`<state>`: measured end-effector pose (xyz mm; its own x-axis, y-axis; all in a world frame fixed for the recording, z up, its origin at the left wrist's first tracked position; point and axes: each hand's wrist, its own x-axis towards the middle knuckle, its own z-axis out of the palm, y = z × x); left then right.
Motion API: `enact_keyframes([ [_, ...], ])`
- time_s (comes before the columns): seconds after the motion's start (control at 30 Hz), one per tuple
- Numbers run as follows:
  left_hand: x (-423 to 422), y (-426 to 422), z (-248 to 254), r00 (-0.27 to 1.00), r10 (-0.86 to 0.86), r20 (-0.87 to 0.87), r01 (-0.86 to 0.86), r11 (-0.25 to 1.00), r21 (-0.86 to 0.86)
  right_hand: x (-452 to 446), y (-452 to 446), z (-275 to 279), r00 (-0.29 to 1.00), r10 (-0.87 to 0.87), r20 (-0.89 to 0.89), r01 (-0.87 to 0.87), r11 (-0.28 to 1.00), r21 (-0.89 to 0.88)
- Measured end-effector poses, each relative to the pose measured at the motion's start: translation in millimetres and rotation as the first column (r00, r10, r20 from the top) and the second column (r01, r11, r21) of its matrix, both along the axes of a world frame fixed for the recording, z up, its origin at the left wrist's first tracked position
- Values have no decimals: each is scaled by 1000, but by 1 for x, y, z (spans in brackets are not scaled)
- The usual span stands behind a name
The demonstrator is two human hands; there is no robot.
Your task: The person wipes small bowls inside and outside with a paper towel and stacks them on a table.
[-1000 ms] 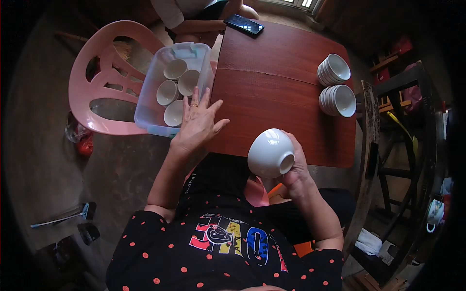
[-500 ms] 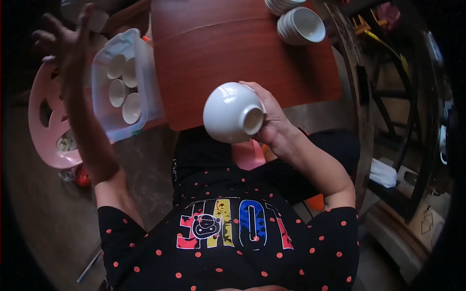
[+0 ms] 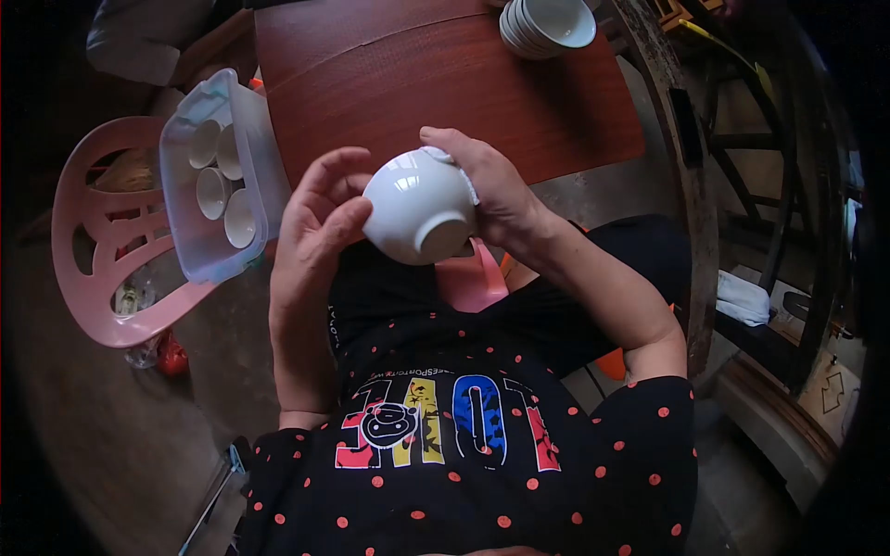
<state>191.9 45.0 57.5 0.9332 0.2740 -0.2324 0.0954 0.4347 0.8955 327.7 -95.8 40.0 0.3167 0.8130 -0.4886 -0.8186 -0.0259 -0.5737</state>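
Observation:
A glossy white bowl [image 3: 414, 204] is tilted with its foot ring toward me and its opening turned away. On its right side my right hand [image 3: 491, 185] grips it, with a bunched white cloth [image 3: 470, 181] between palm and bowl. My left hand [image 3: 324, 208] is at the bowl's left edge, fingers curved and thumb against it; the fingertips are partly hidden, and the index finger stands off. Beyond my hands lies the reddish-brown wooden table [image 3: 408, 88].
A stack of white bowls [image 3: 547, 26] stands at the table's far right. Left of the table, a translucent plastic bin [image 3: 181, 222] holds several white bowls [image 3: 213, 193], beside a pink chair [image 3: 83, 306]. A wooden post [image 3: 681, 120] rises at right.
My left hand has come down from the upper left to the bowl's left edge. The bowl has shifted slightly left in my right hand, and the cloth now shows.

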Motion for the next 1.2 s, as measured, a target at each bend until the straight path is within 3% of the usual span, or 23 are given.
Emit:
enact_keyframes([
  [0.07, -5, -14, 8, 996, -77, -52, 77, 997, 8, 1, -2, 6, 950, 122, 286, -139, 990, 38],
  [0.1, -11, -15, 5, 983, -156, -98, 159, 987, 24, 1, -2, 5, 950, 119, 288, -136, 990, 39],
  [0.17, -17, -20, 0, 983, -156, -92, 159, 987, 18, 1, -3, 3, 643, 188, 742, -198, 977, -76],
  [0.2, -22, -23, -8, 991, -123, -45, 123, 992, 3, -3, -4, 4, 559, 152, 815, -158, 985, -75],
  [0.23, -24, -26, -14, 996, -88, 7, 88, 996, -13, -8, -2, -3, 100, -15, 995, -101, 995, 25],
  [0.27, -25, -31, -19, 999, -40, -1, 40, 999, 15, -12, 0, -9, -395, -163, 904, -99, 986, 134],
  [0.3, -24, -38, -21, 1000, 9, -9, -9, 999, 41, -18, 0, -7, -466, -183, 866, -95, 983, 156],
  [0.37, -21, -48, -21, 998, 56, 30, -56, 998, 13, -30, 1, -1, -316, -85, 945, -46, 996, 74],
  [0.4, -22, -49, -28, 997, 77, -1, -76, 985, 158, -38, 2, -2, -216, -69, 974, -24, 998, 65],
  [0.5, -27, -51, -31, 993, 107, -39, -87, 935, 343, -37, 4, -6, -290, -171, 942, -96, 984, 149],
  [0.53, -25, -52, -25, 994, 96, -50, -76, 948, 311, -33, 2, -4, -202, -90, 975, -105, 992, 70],
  [0.6, -21, -57, -21, 987, 161, -12, -153, 954, 257, -22, 11, -31, -377, -249, 892, -150, 967, 207],
  [0.63, -24, -53, -21, 991, 134, -30, -121, 954, 275, -19, 10, -33, -222, -171, 960, -88, 984, 155],
  [0.67, -25, -50, -21, 994, 103, -46, -85, 952, 293, -13, 7, -34, 302, -63, 951, -68, 994, 88],
  [0.7, -25, -49, -21, 993, 115, -34, -99, 947, 304, -9, 7, -34, 741, 69, 668, -93, 996, 0],
  [0.77, -26, -46, -24, 990, 135, -33, -119, 946, 303, -9, 11, -40, 779, 50, 625, -76, 997, 14],
  [0.8, -26, -45, -24, 991, 130, -34, -114, 948, 298, -12, 11, -35, 225, -69, 972, -56, 995, 83],
  [0.83, -27, -45, -23, 989, 144, -33, -127, 945, 302, -17, 12, -26, -424, -180, 888, -81, 984, 160],
  [0.97, -35, -42, -23, 988, 127, -87, -85, 920, 384, -20, 12, -7, -504, -162, 848, -286, 958, 13],
  [1.03, -38, -34, -17, 997, 73, -9, -68, 964, 256, -13, 11, -14, -151, -179, 972, -295, 947, 128],
  [1.07, -39, -33, -18, 996, 86, 34, -90, 981, 170, -14, 8, -12, 238, -51, 970, -250, 962, 112],
  [1.13, -40, -28, -29, 987, 80, 141, -91, 993, 70, -21, 10, -22, 657, -119, 745, -77, 972, 223],
  [1.2, -40, -24, -24, 987, 78, 138, -85, 995, 43, -24, 14, -18, 763, -80, 641, -41, 984, 172],
])
